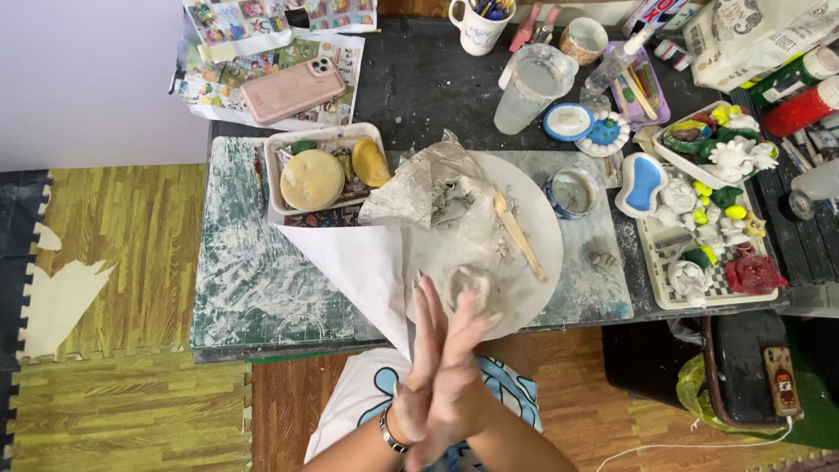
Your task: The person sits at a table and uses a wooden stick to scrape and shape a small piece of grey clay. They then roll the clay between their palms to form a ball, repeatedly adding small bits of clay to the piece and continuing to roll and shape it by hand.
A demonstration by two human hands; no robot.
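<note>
Head view | bottom centre: left hand (418, 367) and right hand (459, 371) pressed palm to palm, crossed, fingers straight; whether anything lies between them cannot be told | just beyond: round white clay-smeared board (533, 218) on dark counter (419, 87) | on it: pale wooden modelling stick (519, 234), crumpled clear plastic bag (428, 188)

Beyond my work, a pink phone (291, 89) lies on colourful printed sheets (262, 44). A white mug (477, 26) full of pens stands at the back, near a clear plastic jug (533, 87). On my right a checked tray (708, 253) carries small painted figurines, a red one (753, 274) at its corner.
</note>
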